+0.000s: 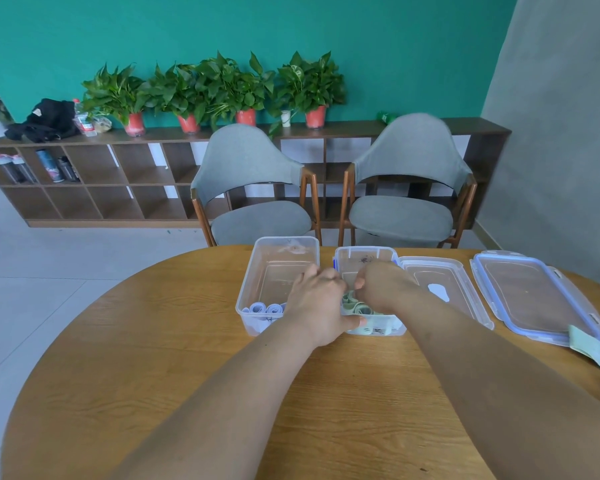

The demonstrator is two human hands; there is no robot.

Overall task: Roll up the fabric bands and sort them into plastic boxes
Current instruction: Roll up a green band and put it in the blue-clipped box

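Note:
Two clear plastic boxes stand side by side on the wooden table [187, 358]. The left box [257, 268] holds rolled blue-white fabric bands [265, 308] at its near end. The right box [368, 252] holds rolled green fabric bands [355, 306]. My left hand [317, 306] lies over the gap between the boxes, its thumb against the right box's near wall and its fingers curled over the rim. My right hand [383, 287] reaches into the right box, fingers curled down among the green rolls; what it holds is hidden. A loose green band [593, 351] lies flat at the right.
Two clear lids lie to the right of the boxes: a plain one [444, 289] and a blue-rimmed one [534, 299]. Two grey chairs [257, 188] stand behind the table. A low shelf with potted plants [219, 88] runs along the green wall.

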